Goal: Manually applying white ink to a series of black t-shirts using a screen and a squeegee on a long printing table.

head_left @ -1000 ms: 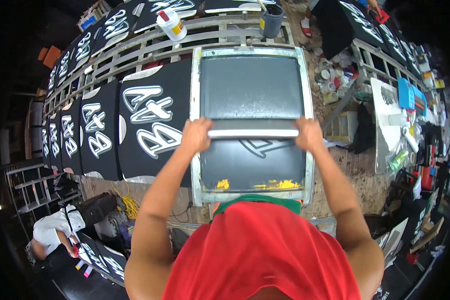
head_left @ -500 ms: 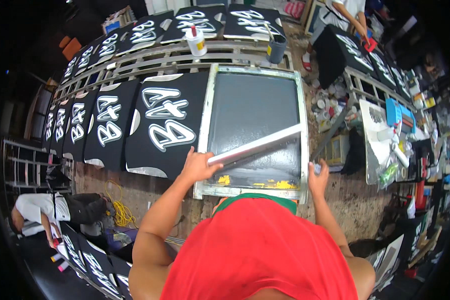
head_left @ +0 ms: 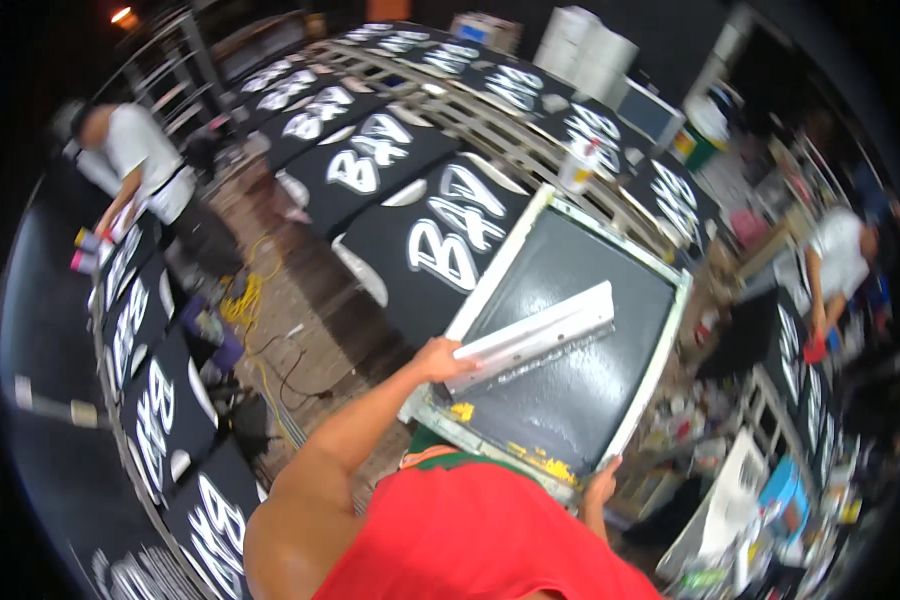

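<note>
A screen printing frame [head_left: 667, 345] with pale, paint-smeared rails and a dark grey mesh [head_left: 610, 265] is in front of my body. My left hand [head_left: 438, 362] is closed on its left rail, with the fingertips against the near end of a squeegee [head_left: 560, 325]. That squeegee has a long silvery-white holder and lies slantwise inside the frame across the mesh. At the lower right corner, my right hand [head_left: 600, 482] grips the right rail; part of its fingers is hidden. Yellow patches [head_left: 542, 462] mark the mesh's near edge.
Black shirt panels [head_left: 370, 165] with white lettering lie in rows along a slatted metal rack [head_left: 490, 105]. A white bottle [head_left: 578, 165] stands behind the frame. One person [head_left: 150, 165] works at the left, another [head_left: 835, 260] at the right. A yellow cable [head_left: 245, 300] lies on the floor.
The view has swung to the right. My right hand, earlier held off the frame's edge, now grips the rail. The frame looks tilted, with the squeegee still lying in it.
</note>
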{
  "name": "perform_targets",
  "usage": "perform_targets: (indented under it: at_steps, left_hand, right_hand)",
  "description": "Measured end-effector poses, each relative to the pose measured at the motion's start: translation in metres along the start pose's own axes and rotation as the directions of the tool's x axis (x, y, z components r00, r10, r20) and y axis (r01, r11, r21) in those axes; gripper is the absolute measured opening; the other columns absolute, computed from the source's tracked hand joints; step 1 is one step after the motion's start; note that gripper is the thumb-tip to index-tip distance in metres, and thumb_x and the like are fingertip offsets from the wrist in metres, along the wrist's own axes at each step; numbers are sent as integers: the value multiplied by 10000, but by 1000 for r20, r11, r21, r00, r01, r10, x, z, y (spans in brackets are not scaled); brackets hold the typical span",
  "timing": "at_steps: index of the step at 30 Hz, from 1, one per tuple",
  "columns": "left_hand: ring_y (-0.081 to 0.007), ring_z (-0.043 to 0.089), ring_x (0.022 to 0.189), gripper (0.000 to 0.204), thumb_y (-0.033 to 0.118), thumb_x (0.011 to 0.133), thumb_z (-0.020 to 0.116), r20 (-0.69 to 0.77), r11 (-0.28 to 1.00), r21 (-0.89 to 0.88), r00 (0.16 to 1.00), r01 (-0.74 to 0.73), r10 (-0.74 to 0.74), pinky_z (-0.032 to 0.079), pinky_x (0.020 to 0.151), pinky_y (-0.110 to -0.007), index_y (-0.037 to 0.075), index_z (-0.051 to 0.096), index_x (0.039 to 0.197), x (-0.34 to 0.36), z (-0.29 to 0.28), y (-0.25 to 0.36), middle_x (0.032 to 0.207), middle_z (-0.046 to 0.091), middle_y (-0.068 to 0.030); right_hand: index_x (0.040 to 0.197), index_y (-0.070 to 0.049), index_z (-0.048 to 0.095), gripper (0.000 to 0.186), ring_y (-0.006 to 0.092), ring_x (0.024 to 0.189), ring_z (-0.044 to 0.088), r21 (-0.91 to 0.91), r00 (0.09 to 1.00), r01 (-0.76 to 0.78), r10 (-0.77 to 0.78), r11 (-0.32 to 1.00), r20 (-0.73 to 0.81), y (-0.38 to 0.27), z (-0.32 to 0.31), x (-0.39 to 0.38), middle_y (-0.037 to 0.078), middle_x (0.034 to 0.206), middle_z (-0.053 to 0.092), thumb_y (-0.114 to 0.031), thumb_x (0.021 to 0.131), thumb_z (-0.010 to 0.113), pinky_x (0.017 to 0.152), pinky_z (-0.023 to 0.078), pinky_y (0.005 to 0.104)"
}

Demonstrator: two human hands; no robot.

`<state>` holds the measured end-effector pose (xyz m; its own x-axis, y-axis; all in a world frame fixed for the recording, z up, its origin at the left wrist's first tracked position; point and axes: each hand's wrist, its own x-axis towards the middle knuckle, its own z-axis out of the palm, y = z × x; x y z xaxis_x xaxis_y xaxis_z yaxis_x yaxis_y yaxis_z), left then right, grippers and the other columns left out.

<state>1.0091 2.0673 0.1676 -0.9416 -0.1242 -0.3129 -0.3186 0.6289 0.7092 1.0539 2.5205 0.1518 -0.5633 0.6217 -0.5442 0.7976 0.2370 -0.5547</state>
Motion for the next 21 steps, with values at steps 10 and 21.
perform_targets:
  at_steps: [10, 21]
  left_hand:
    - [-431, 690, 974, 727, 697, 747, 722, -516, 786, -406, 593, 467, -618, 541, 856, -498, 18, 761, 1002, -306, 109, 20, 975, 711, -286]
    - [-386, 713, 839, 585, 589, 776, 765, -256, 227, -967, -454, 118, -853, 532, 757, -464, 26, 761, 936, -548, 327, 201, 865, 724, -228]
  right_hand:
    - [1282, 87, 630, 962, 429, 1136, 617, -216, 621, 731, -499, 647, 604, -92, 48, 50, 329, 1191, 663, -761, 971, 295, 1012, 425, 470]
    - [1054, 115, 711, 939, 312, 896, 653, 348, -360, 932, -146, -100, 921, -59, 129, -243, 237, 940, 716, -768, 946, 408, 875, 480, 439]
